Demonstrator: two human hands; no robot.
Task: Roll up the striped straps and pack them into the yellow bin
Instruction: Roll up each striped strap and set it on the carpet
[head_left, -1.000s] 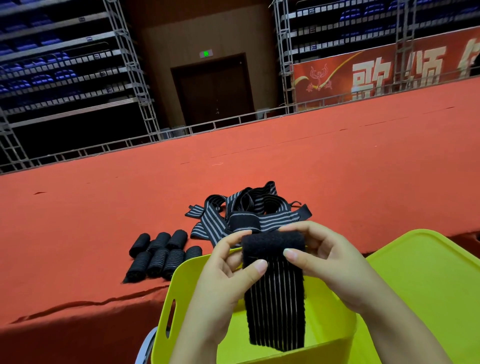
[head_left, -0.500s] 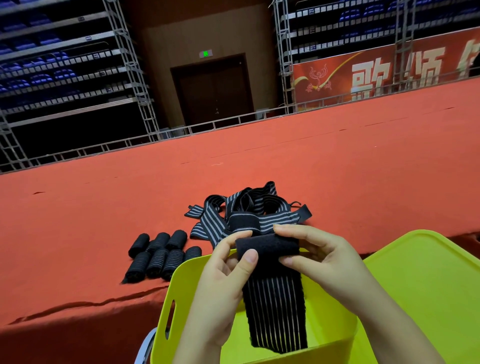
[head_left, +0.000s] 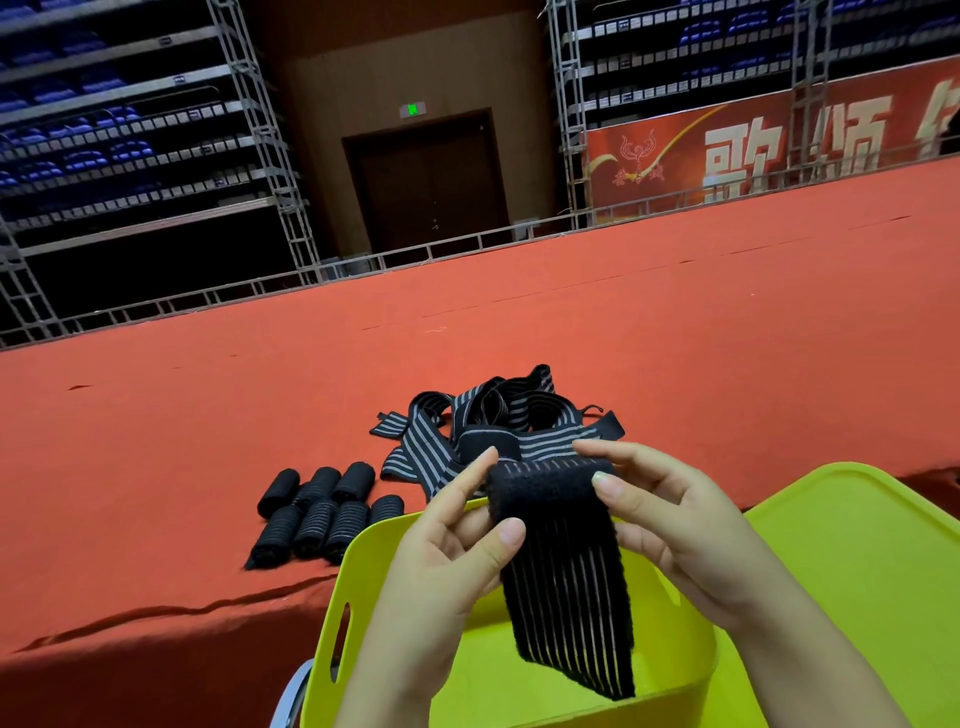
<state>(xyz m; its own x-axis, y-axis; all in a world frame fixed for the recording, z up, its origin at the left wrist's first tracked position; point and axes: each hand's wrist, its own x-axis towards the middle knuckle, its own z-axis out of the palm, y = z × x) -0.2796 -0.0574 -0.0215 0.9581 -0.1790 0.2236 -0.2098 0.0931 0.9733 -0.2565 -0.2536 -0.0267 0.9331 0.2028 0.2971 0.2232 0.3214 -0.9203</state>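
Change since earlier frames: I noted the rolled top of the black strap with thin pale stripes (head_left: 563, 561) was thicker than a second before, and stripes now showed on its upper edge; the hanging tail looked slightly shorter. Both hands had kept their places.
Left hand: I saw the left hand (head_left: 452, 551) pinching the roll's left end, thumb in front, forefinger reaching up behind.
Right hand: The right hand (head_left: 670, 519) gripped the roll's right end, thumb on the near face, fingers curled over the top.
Strap position: The strap hung between the two hands, directly above the open yellow plastic bin (head_left: 332, 623), its tail dropping inside the bin's rim; whether it touched the bin floor I could not tell.
Loose straps: A tangled heap of unrolled black-and-grey striped straps (head_left: 493, 415) lay on the red-covered table (head_left: 156, 441), just beyond the hands.
Finished rolls: Seven or so rolled black straps (head_left: 322, 509) lay in two rows on the table, left of the bin.
Lid: A flat yellow lid (head_left: 857, 571) lay right of the bin.
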